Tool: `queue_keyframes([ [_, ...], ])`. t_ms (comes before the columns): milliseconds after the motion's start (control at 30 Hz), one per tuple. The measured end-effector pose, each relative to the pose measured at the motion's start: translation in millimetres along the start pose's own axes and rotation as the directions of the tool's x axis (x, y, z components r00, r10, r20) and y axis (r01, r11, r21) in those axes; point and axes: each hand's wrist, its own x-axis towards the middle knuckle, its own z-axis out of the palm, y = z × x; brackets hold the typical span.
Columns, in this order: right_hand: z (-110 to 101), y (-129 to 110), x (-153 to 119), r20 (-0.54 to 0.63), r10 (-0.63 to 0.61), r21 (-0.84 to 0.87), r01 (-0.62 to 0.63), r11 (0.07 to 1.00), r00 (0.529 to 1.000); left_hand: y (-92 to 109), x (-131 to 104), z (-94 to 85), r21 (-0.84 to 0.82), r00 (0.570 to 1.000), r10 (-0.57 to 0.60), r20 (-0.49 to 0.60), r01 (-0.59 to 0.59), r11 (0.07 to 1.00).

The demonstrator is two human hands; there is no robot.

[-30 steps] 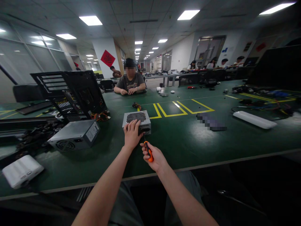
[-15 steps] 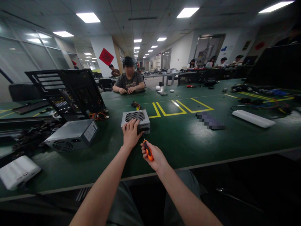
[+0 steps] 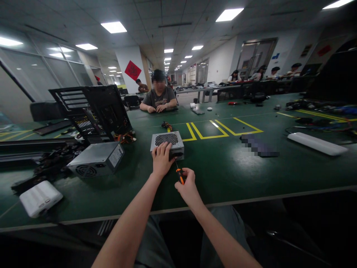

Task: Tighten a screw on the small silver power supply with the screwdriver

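A silver computer power supply (image 3: 178, 141) with a honeycomb grille on top sits on the green table in front of me. My left hand (image 3: 162, 159) lies over its near left side, fingers bent onto the grille and thumb by the near face, holding it. My right hand (image 3: 187, 185) grips the orange-and-black handle of a screwdriver (image 3: 179, 174). The shaft points up and away at the near face of the power supply, close to my left thumb. Whether the tip sits in a screw is too small to tell. Bundled cables (image 3: 167, 127) come out behind the unit.
To the left lie a second power supply (image 3: 96, 158), an open black computer case (image 3: 103, 111) and a white box-shaped device (image 3: 41, 198). On the right are a pixelated dark object (image 3: 258, 145) and a long white bar (image 3: 317, 143). Across the table sits a person (image 3: 159, 96).
The whole view has shifted, so things appear further right. My right hand has changed its grip, its fingers now lifted around the handle's end. My left hand stays on the power supply.
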Motion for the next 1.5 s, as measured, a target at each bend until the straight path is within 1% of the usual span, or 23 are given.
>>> queue_keyframes([
  [67,-2,-2,-5,-0.001,-0.091,-0.062,0.091,0.994,0.996,0,0,-0.2,0.001,1.000,-0.003,0.004,0.003,1.000],
  [133,-5,-6,-9,0.022,-0.152,-0.101,0.154,0.983,0.988,0,0,0.0,0.003,1.000,-0.005,0.007,0.005,1.000],
  [167,-8,-8,-10,0.035,-0.186,-0.148,0.189,0.971,0.982,0,0,0.1,0.004,1.000,-0.006,0.009,0.005,1.000],
  [233,-12,-11,-10,0.073,-0.248,-0.292,0.259,0.921,0.966,-1,0,0.2,0.003,1.000,-0.004,0.010,0.004,1.000],
  [300,-16,-11,-9,0.125,-0.286,-0.429,0.312,0.848,0.950,-1,0,0.1,0.002,1.000,-0.002,0.011,0.002,1.000],
  [367,-17,-10,-9,0.148,-0.298,-0.483,0.332,0.810,0.943,-1,0,-0.1,0.000,1.000,0.001,0.010,-0.001,1.000],
  [567,-14,-8,-9,0.140,-0.321,-0.475,0.348,0.808,0.937,0,0,-0.4,0.000,1.000,0.002,-0.001,-0.002,1.000],
  [900,-14,-10,-9,0.153,-0.300,-0.471,0.336,0.816,0.942,-1,0,-0.5,0.009,1.000,0.003,0.007,-0.003,1.000],
  [1133,-14,-7,-8,0.143,-0.340,-0.443,0.368,0.818,0.929,-1,-1,-0.4,0.003,1.000,-0.001,0.003,0.001,1.000],
  [1500,-15,-9,-9,0.149,-0.316,-0.430,0.350,0.832,0.937,-1,0,-1.4,-0.001,1.000,0.007,0.004,-0.007,1.000],
])
